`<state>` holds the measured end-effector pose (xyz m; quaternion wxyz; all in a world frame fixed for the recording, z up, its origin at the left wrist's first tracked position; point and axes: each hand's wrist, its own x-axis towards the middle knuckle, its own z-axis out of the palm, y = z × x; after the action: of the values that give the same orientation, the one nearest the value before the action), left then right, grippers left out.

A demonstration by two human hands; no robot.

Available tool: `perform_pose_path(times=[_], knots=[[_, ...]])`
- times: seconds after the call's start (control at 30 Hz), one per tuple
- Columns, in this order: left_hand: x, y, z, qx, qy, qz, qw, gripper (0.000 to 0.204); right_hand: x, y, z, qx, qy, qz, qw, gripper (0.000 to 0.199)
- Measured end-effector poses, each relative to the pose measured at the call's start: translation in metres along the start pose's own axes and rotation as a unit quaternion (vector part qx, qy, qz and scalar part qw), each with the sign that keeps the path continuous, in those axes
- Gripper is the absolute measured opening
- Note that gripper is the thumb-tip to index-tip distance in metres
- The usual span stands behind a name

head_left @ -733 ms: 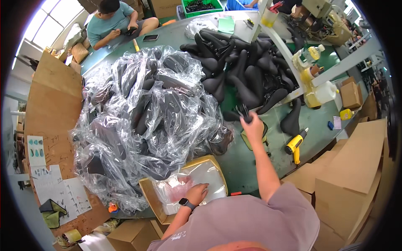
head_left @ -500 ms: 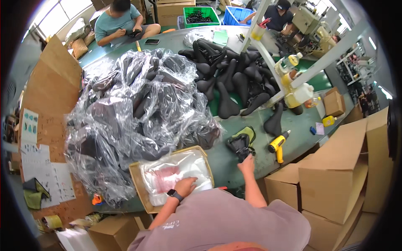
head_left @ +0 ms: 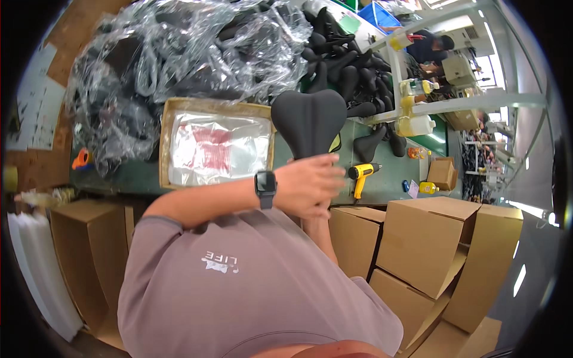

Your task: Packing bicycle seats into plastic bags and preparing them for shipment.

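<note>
A black bicycle saddle (head_left: pixel 309 122) is held up before me, its wide end away from me and its narrow nose toward me. My left hand (head_left: pixel 307 184), with a dark watch on the wrist, lies across the nose. Its fingers are stretched out toward the right and slightly blurred. Beneath it, my right hand (head_left: pixel 316 213) is mostly hidden, but it supports the saddle at the nose end. A bit of green-edged cloth (head_left: pixel 336 143) shows behind the saddle. To the left sits a shallow cardboard box (head_left: pixel 165 143) with clear plastic bags (head_left: pixel 248 146) in it.
Plastic-wrapped saddles (head_left: pixel 197 53) are heaped at the far left, bare black saddles (head_left: pixel 349 74) beyond the middle. A yellow heat gun (head_left: pixel 362 173) lies at right, near a metal frame (head_left: pixel 471 106) with bottles. Cardboard cartons (head_left: pixel 418 244) stand at my right.
My left hand has left the bag box and crossed to the right. A saddle is now held up near my body, top side showing. The view has shifted toward me.
</note>
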<state>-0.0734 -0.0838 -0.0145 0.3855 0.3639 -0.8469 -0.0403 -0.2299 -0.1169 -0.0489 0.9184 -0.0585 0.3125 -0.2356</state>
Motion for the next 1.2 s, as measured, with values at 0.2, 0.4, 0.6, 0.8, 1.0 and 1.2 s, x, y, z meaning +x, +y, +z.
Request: perform_pose_path(times=[0.2,0.4,0.6,0.8,1.0,1.2], knots=[[-0.041,-0.123,-0.041,0.158,0.131,-0.204,0.957,0.033,-0.054,0.043,-0.043,0.014,-0.275,0.144,0.950,0.099],[-0.190,-0.200,0.126,0.043,0.084,-0.548,0.831,0.039,-0.068,0.056,-0.052,0.058,-0.352,0.102,0.929,0.107],[-0.257,-0.152,0.250,0.041,-0.075,-0.635,0.768,0.045,-0.093,0.070,-0.058,0.097,-0.333,0.083,0.934,0.110],[-0.173,-0.102,0.148,-0.511,0.318,-0.521,0.605,0.043,-0.106,0.070,-0.064,0.051,-0.252,0.035,0.966,0.108],[-0.097,0.006,-0.013,-0.203,0.185,-0.308,0.911,0.092,-0.100,0.077,-0.061,-0.046,-0.155,0.062,0.985,0.099],[-0.133,-0.073,0.046,-0.410,0.126,-0.431,0.794,0.027,-0.111,0.077,-0.074,-0.090,-0.095,0.084,0.988,0.095]])
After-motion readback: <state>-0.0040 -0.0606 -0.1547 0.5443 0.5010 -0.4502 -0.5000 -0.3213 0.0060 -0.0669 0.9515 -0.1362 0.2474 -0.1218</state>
